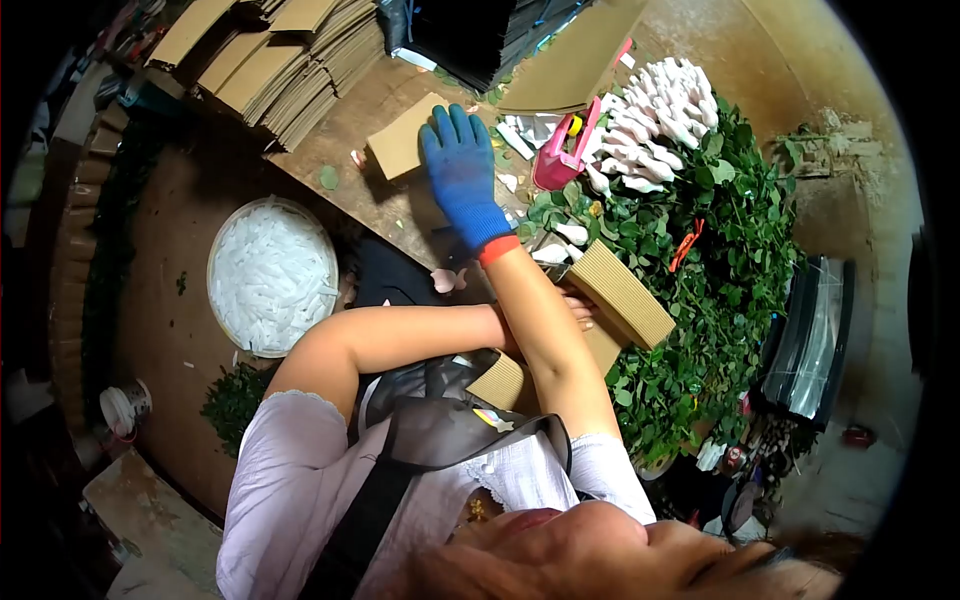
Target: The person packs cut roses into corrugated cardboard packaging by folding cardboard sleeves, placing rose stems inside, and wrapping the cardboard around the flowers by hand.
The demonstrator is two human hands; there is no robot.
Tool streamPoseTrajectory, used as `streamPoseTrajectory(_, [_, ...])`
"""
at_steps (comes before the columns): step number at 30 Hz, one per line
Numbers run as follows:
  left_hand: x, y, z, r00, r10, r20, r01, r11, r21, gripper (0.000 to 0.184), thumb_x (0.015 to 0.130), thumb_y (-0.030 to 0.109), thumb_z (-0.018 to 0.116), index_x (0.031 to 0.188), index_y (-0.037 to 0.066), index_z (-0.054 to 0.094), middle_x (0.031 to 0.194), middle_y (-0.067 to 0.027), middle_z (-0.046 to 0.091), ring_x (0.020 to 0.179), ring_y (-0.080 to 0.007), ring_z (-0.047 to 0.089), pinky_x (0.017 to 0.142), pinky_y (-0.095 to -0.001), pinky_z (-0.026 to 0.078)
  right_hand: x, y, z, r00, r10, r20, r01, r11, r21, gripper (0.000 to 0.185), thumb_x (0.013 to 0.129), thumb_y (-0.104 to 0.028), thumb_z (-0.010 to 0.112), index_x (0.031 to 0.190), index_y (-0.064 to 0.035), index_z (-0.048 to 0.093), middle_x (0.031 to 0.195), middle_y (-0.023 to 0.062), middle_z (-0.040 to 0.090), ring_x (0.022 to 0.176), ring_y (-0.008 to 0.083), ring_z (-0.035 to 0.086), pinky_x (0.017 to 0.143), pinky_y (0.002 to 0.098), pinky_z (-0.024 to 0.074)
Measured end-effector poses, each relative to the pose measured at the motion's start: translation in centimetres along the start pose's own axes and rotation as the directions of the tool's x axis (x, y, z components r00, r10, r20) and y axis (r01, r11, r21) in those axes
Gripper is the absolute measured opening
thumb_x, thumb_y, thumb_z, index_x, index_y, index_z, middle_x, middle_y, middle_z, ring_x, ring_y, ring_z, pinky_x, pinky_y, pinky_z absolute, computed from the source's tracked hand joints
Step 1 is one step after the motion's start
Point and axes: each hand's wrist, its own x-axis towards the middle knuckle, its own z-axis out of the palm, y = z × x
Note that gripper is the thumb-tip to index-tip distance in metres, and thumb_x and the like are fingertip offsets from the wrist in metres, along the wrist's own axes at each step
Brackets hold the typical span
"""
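Observation:
My right hand (460, 170), in a blue glove with a red-orange cuff, reaches out over the wooden table. Its fingers are stretched out and lie against the edge of a small flat cardboard piece (402, 140). My bare left hand (577, 308) passes under my right forearm, which hides part of it. The visible fingers lie flat on a bent sheet of corrugated cardboard (625, 295), whose other end shows below my forearm. Beside the gloved hand stands a pink tool (560, 160) with a yellow part. Leafy rose stems (700, 260) with white-wrapped heads (650, 130) are piled to the right.
Stacks of cut cardboard (290, 70) stand at the upper left, and a brown sheet (570, 60) lies at the top. A round basket of white sleeves (272, 275) sits on the left. Black-and-clear packaging (812, 335) lies at the right. Petals and leaf scraps litter the wooden table (365, 190).

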Motion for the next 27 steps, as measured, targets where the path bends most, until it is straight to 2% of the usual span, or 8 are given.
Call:
streamPoseTrajectory(8, [0.5,1.3,-3.3,0.993,-0.114,0.020,0.109,0.859,-0.500,0.066,0.095,0.047,0.058,0.149,0.010,0.044,0.149,-0.0155,0.049,0.138,-0.0334,0.045,0.117,-0.0486,0.032,-2.4,2.3,-10.0,1.000,0.022,0.020,-0.025,0.985,0.171,0.026,0.087,-0.018,0.067,0.113,-0.0146,0.066,0.121,0.0102,0.065,0.104,0.0285,0.062,0.090,0.0395,0.0487])
streamPoseTrajectory(10, [-0.1,0.8,-0.3,0.977,-0.119,-0.175,0.047,0.927,-0.371,0.050,0.091,0.041,0.063,0.130,0.010,0.059,0.135,-0.0166,0.058,0.128,-0.0373,0.052,0.108,-0.0517,0.039,-6.4,2.5,-15.5,0.993,0.120,0.017,-0.119,0.937,0.328,0.031,0.087,-0.018,0.073,0.118,-0.0167,0.069,0.116,0.0094,0.070,0.099,0.0274,0.068,0.086,0.0352,0.0526])
streamPoseTrajectory(12, [0.0,0.9,-1.2,0.987,-0.110,-0.121,0.046,0.898,-0.438,0.057,0.090,0.043,0.064,0.136,0.009,0.056,0.139,-0.0162,0.056,0.130,-0.0348,0.052,0.110,-0.0492,0.039,-11.7,3.1,-19.6,0.981,0.194,-0.024,-0.148,0.817,0.557,0.024,0.091,-0.018,0.073,0.114,-0.0109,0.072,0.100,0.0085,0.073,0.082,0.0236,0.069,0.074,0.0324,0.0537])
streamPoseTrajectory(14, [0.1,0.8,-1.0,0.989,-0.082,-0.122,0.027,0.919,-0.393,0.062,0.090,0.044,0.064,0.140,0.009,0.055,0.142,-0.0157,0.055,0.132,-0.0325,0.052,0.111,-0.0470,0.040,-18.4,3.6,-21.5,0.871,0.378,0.315,-0.473,0.468,0.747,0.020,0.091,-0.017,0.074,0.107,-0.0050,0.074,0.094,0.0068,0.072,0.076,0.0174,0.066,0.070,0.0304,0.0523])
streamPoseTrajectory(17, [0.2,0.0,-0.6,0.995,0.078,-0.069,-0.070,0.991,0.116,0.066,0.090,0.047,0.064,0.141,0.007,0.054,0.145,-0.0146,0.054,0.136,-0.0292,0.049,0.112,-0.0424,0.040,-25.0,4.4,-22.7,0.565,0.492,0.662,-0.814,0.203,0.544,0.023,0.092,-0.027,0.072,0.098,-0.0041,0.073,0.079,0.0062,0.069,0.073,0.0118,0.064,0.068,0.0310,0.0525])
streamPoseTrajectory(18, [0.0,0.9,-3.6,0.998,-0.031,-0.057,0.015,0.967,-0.256,0.065,0.091,0.048,0.060,0.141,0.007,0.055,0.146,-0.0145,0.054,0.137,-0.0304,0.047,0.115,-0.0442,0.036,-26.8,4.8,-22.7,0.386,0.490,0.782,-0.917,0.112,0.382,0.026,0.093,-0.030,0.072,0.094,-0.0031,0.072,0.075,0.0057,0.067,0.070,0.0095,0.062,0.066,0.0297,0.0518])
streamPoseTrajectory(20, [-0.4,0.3,-3.0,0.993,0.095,-0.074,-0.089,0.992,0.084,0.063,0.088,0.047,0.062,0.138,0.008,0.058,0.144,-0.0139,0.056,0.137,-0.0326,0.047,0.115,-0.0484,0.035,-29.3,5.3,-21.8,0.243,0.435,0.867,-0.925,-0.164,0.342,0.035,0.094,-0.035,0.071,0.084,-0.0024,0.069,0.071,0.0044,0.069,0.060,0.0100,0.061,0.058,0.0272,0.0507])
streamPoseTrajectory(27, [-0.4,0.4,-5.1,0.993,0.085,-0.085,-0.089,0.995,-0.045,0.052,0.085,0.030,0.066,0.129,0.004,0.062,0.135,-0.0178,0.059,0.128,-0.0379,0.053,0.111,-0.0511,0.038,-28.7,7.1,-20.4,0.282,0.277,0.919,-0.952,-0.037,0.304,0.044,0.096,-0.042,0.062,0.079,-0.0018,0.069,0.071,0.0079,0.072,0.059,0.0138,0.067,0.060,0.0307,0.0539])
